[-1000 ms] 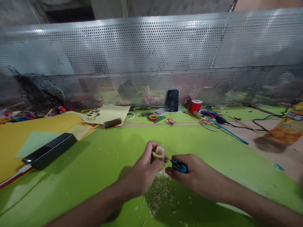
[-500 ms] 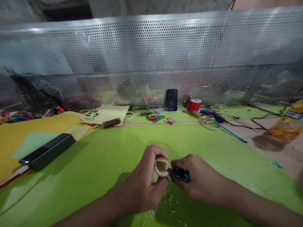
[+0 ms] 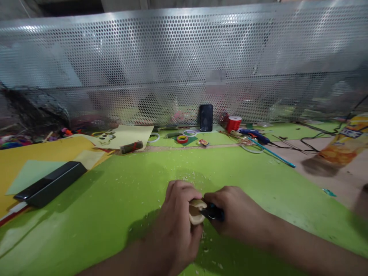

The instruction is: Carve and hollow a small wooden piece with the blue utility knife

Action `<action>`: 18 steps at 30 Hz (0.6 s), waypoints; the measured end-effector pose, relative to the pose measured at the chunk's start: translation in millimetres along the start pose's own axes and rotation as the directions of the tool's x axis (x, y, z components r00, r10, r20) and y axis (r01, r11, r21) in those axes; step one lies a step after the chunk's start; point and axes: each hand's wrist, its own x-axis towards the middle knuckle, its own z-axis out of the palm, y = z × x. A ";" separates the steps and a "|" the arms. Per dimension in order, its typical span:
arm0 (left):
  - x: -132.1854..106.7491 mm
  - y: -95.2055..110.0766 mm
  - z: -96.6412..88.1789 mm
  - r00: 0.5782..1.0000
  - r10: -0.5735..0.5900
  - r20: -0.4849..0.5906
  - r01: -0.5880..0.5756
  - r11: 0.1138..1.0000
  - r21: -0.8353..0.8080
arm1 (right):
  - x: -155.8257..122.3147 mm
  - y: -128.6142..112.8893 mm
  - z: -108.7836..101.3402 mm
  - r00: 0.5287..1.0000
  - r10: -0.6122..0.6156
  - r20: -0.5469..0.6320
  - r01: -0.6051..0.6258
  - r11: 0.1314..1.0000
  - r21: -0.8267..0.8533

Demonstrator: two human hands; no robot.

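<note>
My left hand [image 3: 176, 218] is closed around a small hollow tan piece [image 3: 196, 211], held just above the green sheet [image 3: 120, 207]. My right hand [image 3: 234, 214] grips a blue-handled cutting tool [image 3: 213, 213], its tip pressed into the opening of the tan piece. Both hands touch at the lower middle of the view. Pale shavings lie on the sheet under and around them.
A black flat case [image 3: 47, 183] lies at the left on yellow paper [image 3: 37, 153]. Along the perforated metal screen [image 3: 184, 69] stand a black phone [image 3: 206, 117], a red spool [image 3: 233, 123], tape rolls [image 3: 182, 138], a glue gun [image 3: 254, 135]. An orange snack bag [image 3: 342, 143] sits at the right.
Both hands have come nearer to me and lower. The tan piece has turned in my left hand, and the tool tip now goes into its opening.
</note>
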 end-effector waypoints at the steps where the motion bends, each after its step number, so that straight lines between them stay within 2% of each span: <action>1: -0.3 -1.6 1.2 1.000 0.013 -0.005 -0.013 0.999 0.041 | -0.1 0.4 1.5 1.000 0.005 -0.004 -0.005 1.000 -0.027; 7: 3.0 -8.8 3.8 0.997 0.077 -0.003 -0.073 0.956 0.284 | 2.8 3.7 8.9 0.997 0.056 -0.044 -0.061 0.990 -0.125; 12: 10.1 -9.5 -3.3 0.999 0.038 0.018 -0.041 0.969 0.242 | 8.2 7.2 5.9 0.996 0.076 -0.043 -0.079 0.994 -0.078; 13: 12.7 -9.3 -7.1 0.998 0.059 0.032 -0.064 0.973 0.222 | 8.7 8.2 4.8 0.997 0.064 -0.045 -0.067 0.996 -0.060; 18: 29.4 -13.9 -32.9 0.964 0.121 0.238 -0.176 0.958 0.227 | 7.6 11.7 1.6 0.998 -0.018 -0.053 0.018 1.000 0.001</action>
